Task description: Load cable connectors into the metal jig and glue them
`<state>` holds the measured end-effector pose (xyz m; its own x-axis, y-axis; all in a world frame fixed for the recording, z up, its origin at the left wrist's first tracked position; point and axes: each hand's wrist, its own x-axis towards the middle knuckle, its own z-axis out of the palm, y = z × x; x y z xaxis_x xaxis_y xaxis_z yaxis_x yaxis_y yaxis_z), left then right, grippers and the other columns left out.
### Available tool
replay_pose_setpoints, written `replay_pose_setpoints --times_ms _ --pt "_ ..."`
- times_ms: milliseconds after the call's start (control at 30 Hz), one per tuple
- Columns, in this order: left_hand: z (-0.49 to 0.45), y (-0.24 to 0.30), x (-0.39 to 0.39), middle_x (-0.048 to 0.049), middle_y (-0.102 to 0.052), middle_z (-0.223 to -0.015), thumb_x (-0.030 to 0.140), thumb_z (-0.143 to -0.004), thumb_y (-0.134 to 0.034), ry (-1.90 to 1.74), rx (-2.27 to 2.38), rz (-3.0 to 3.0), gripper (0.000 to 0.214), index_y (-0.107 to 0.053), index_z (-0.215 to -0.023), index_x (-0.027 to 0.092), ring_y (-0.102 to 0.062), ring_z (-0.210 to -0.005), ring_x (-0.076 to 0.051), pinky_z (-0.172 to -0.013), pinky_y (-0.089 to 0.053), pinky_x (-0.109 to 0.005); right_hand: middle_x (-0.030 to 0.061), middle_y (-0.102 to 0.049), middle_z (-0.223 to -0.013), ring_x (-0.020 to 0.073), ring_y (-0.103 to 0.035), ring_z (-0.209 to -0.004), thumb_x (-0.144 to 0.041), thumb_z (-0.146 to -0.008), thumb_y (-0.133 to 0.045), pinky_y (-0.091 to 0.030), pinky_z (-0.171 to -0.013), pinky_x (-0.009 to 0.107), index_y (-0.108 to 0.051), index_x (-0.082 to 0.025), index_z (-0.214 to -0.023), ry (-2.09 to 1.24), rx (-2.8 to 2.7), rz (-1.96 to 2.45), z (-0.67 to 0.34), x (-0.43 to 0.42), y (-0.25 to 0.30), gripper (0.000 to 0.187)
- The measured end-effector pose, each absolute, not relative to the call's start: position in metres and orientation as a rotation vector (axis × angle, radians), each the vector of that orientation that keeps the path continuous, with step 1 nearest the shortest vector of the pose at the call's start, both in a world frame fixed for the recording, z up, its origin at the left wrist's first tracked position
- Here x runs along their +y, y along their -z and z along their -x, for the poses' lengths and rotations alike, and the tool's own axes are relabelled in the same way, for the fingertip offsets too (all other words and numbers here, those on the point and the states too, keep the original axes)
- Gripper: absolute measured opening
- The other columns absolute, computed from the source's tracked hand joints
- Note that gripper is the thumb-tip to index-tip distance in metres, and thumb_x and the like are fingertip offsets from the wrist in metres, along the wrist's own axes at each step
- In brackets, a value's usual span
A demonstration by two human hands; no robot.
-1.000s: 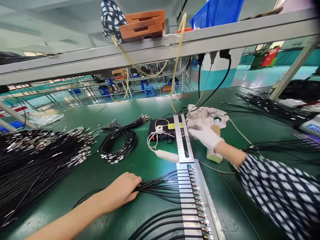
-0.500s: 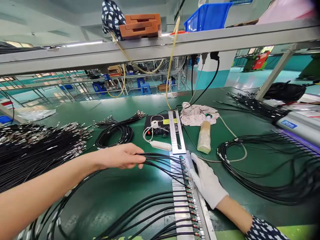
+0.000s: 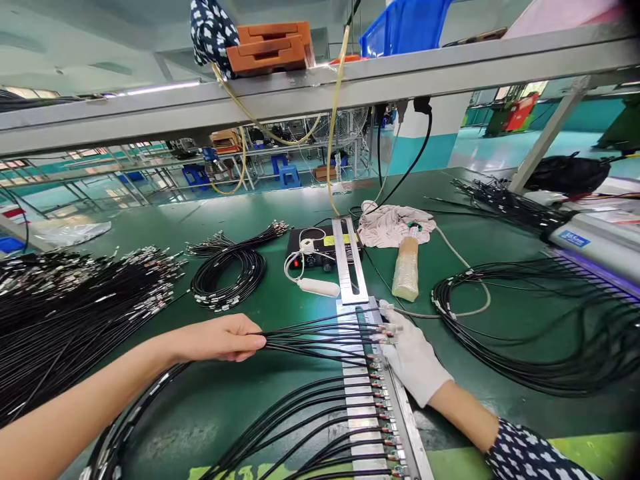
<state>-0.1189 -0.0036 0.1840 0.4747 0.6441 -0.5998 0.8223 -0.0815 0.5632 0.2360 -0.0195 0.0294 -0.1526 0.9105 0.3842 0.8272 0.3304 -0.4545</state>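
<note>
My bare left hand is closed around a bundle of thin black cables, which run straight to the right over a long metal fixture. At the fixture's upper part my right hand, in a white glove, has thumb and fingers about the cables' connector ends; the fingertips are partly hidden. Those ends lie over the side rail. Below them, several more black cables sit spaced side by side in the fixture, their metal connectors along the rail.
Behind the fixture stand a black control box, a white handheld piece, a wrapped brush-like bottle and a cloth. Cable heaps lie left, a coil centre-left. At right is a silver lamp unit. A shelf beam crosses above.
My left hand has drawn back left and slightly down with the bundle. The upper cables' connectors have come out of their slots and now lie over the rail at my right hand.
</note>
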Motion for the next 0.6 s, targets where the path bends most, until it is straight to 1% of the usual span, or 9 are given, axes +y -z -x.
replay_pose_setpoints --times_ms 100,200,267,333,433,500,533,567,600 --pt "0.125 -0.178 -0.007 0.0021 -0.041 -0.053 0.08 -0.078 -0.041 0.352 1.236 -1.788 0.064 -0.046 -0.057 0.02 -0.034 -0.049 -0.012 -0.047 -0.026 -0.025 0.0142 -0.057 -0.138 0.0287 -0.059 -0.12 -0.037 -0.097 -0.037 -0.05 -0.099 0.048 -0.033 -0.019 -0.15 -0.159 -2.0 1.511 -0.236 -0.019 -0.029 0.056" --pt "0.137 -0.169 -0.008 0.0037 -0.036 -0.051 0.082 -0.079 -0.033 0.387 1.279 -1.792 0.065 -0.044 -0.059 0.021 -0.032 -0.047 -0.012 -0.044 -0.026 -0.025 0.0135 -0.057 -0.138 0.0291 -0.058 -0.121 -0.037 -0.097 -0.038 -0.05 -0.099 0.049 -0.033 -0.02 -0.15 -0.151 -2.005 1.503 -0.236 -0.019 -0.029 0.056" --pt "0.142 -0.163 -0.006 0.0034 -0.037 -0.054 0.08 -0.081 -0.03 0.351 1.343 -1.852 0.063 -0.044 -0.061 0.021 -0.035 -0.05 -0.013 -0.048 -0.032 -0.025 0.0138 -0.056 -0.139 0.0295 -0.058 -0.121 -0.036 -0.097 -0.038 -0.05 -0.099 0.05 -0.033 -0.019 -0.15 -0.153 -2.01 1.496 -0.236 -0.019 -0.03 0.056" --pt "0.143 -0.156 -0.003 0.0005 -0.045 -0.06 0.075 -0.084 -0.028 0.294 1.463 -1.945 0.06 -0.045 -0.063 0.021 -0.045 -0.056 -0.015 -0.057 -0.041 -0.028 0.0142 -0.056 -0.139 0.0296 -0.058 -0.121 -0.036 -0.097 -0.037 -0.05 -0.1 0.05 -0.033 -0.019 -0.15 -0.157 -2.014 1.49 -0.236 -0.019 -0.031 0.056" --pt "0.139 -0.145 -0.014 -0.0135 -0.061 -0.085 0.063 -0.09 -0.022 0.181 1.73 -2.096 0.057 -0.054 -0.075 0.018 -0.06 -0.082 -0.028 -0.08 -0.047 -0.043 0.0142 -0.056 -0.139 0.0296 -0.058 -0.12 -0.037 -0.097 -0.037 -0.05 -0.1 0.05 -0.032 -0.019 -0.15 -0.162 -2.017 1.483 -0.236 -0.019 -0.032 0.056" --pt "0.134 -0.134 -0.039 -0.0249 -0.059 -0.116 0.058 -0.091 -0.026 0.112 1.869 -2.185 0.057 -0.06 -0.095 0.013 -0.054 -0.112 -0.04 -0.095 -0.04 -0.057 0.0144 -0.056 -0.139 0.0299 -0.058 -0.121 -0.037 -0.097 -0.037 -0.049 -0.1 0.05 -0.034 -0.019 -0.15 -0.164 -2.019 1.477 -0.236 -0.019 -0.032 0.055" --pt "0.132 -0.127 -0.057 -0.0268 -0.053 -0.13 0.057 -0.09 -0.032 0.089 1.894 -2.225 0.056 -0.06 -0.108 0.012 -0.046 -0.125 -0.043 -0.101 -0.035 -0.06 0.0145 -0.056 -0.139 0.03 -0.058 -0.121 -0.037 -0.098 -0.037 -0.049 -0.1 0.05 -0.034 -0.019 -0.149 -0.167 -2.021 1.474 -0.236 -0.019 -0.033 0.055" --pt "0.129 -0.119 -0.077 -0.0249 -0.051 -0.138 0.059 -0.085 -0.047 0.088 1.885 -2.261 0.058 -0.059 -0.117 0.013 -0.042 -0.131 -0.043 -0.104 -0.034 -0.059 0.0145 -0.056 -0.139 0.0299 -0.058 -0.121 -0.037 -0.098 -0.036 -0.049 -0.1 0.05 -0.034 -0.019 -0.149 -0.171 -2.024 1.471 -0.236 -0.019 -0.033 0.054" --pt "0.126 -0.11 -0.099 -0.0218 -0.052 -0.14 0.061 -0.076 -0.061 0.119 1.809 -2.314 0.068 -0.055 -0.128 0.016 -0.045 -0.13 -0.042 -0.105 -0.038 -0.055 0.0144 -0.056 -0.139 0.0298 -0.058 -0.121 -0.037 -0.098 -0.036 -0.049 -0.1 0.05 -0.034 -0.019 -0.149 -0.176 -2.027 1.469 -0.237 -0.019 -0.033 0.054"
